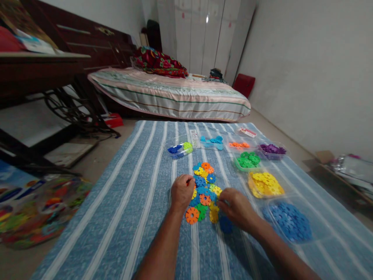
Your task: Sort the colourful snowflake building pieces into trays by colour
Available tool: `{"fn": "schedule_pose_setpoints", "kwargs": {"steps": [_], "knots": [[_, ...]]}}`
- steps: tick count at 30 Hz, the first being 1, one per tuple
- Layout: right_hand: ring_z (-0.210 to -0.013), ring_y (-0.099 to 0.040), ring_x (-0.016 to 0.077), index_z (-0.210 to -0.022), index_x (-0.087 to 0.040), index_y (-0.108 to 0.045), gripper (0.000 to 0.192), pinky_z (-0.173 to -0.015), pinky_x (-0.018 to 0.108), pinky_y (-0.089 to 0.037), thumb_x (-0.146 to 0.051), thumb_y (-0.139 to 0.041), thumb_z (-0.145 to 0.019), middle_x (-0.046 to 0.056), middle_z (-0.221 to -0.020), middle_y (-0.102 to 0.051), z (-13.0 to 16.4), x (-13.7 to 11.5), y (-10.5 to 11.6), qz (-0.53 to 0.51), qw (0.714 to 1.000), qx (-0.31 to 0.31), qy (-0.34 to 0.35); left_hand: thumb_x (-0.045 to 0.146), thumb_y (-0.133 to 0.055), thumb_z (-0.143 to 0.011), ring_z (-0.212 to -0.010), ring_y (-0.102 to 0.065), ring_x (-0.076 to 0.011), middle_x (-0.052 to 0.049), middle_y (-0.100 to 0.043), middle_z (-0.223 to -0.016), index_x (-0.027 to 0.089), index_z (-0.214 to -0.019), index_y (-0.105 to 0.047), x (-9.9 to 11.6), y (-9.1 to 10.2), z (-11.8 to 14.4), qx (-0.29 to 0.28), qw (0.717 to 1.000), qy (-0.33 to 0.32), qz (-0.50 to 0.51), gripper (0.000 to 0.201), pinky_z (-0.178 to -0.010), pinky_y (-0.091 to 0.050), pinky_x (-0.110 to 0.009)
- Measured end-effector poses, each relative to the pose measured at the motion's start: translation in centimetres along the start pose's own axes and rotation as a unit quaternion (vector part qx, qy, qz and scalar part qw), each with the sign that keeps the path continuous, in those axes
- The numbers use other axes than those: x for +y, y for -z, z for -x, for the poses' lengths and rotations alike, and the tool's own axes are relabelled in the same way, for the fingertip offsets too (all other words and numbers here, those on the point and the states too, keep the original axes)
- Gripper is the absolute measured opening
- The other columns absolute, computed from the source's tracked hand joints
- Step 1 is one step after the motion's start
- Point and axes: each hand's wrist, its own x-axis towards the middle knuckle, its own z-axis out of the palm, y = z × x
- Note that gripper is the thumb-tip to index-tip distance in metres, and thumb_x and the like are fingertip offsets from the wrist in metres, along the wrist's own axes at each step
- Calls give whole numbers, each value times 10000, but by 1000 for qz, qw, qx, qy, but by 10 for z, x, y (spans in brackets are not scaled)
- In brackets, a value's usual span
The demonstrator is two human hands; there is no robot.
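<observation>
My left hand (182,191) and right hand (236,207), both curled with fingertips pinching into the mixed pile of snowflake discs (204,186), work at its edges on the blue striped cloth (131,202); sorted trays beyond.

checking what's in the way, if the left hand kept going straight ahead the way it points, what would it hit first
Most likely the mixed pile of snowflake discs: the left hand already rests at the pile's left edge, its knuckles pointing away from the person. Further along that line sits the clear tray with dark blue pieces, though depth is hard to judge.
</observation>
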Motion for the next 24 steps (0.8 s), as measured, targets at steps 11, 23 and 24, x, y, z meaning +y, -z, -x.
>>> {"fn": "schedule_pose_setpoints", "kwargs": {"steps": [11, 23, 24], "knots": [[-859, -616, 224, -1074, -167, -664, 283, -723, 304, -420, -346, -544, -891, 109, -974, -685, -124, 8, 80, 132, 948, 279, -74, 205, -526, -818, -792, -597, -161, -10, -653, -762, 192, -710, -628, -3, 0, 0, -14, 1000, 11, 4, 149, -752, -447, -270], [-729, -595, 169, -763, -188, -636, 232, -687, 275, -439, -253, -464, -904, 58, -757, -655, 4, 21, -34, -18, 974, 224, 35, 192, -527, -817, -780, -600, -159, -13, -660, -767, 193, -709, -633, 0, -2, 1, -13, 1000, 17, -11, 151, -744, -442, -264], [-750, -592, 168, -771, -187, -635, 222, -708, 280, -446, -243, -466, -905, 60, -779, -656, 10, 20, -35, -27, 975, 217, 42, 194, -528, -816, -778, -600, -158, -13, -661, -767, 193, -711, -635, 0, -2, 1, -12, 1000, 16, -10, 150, -744, -442, -265]]}}
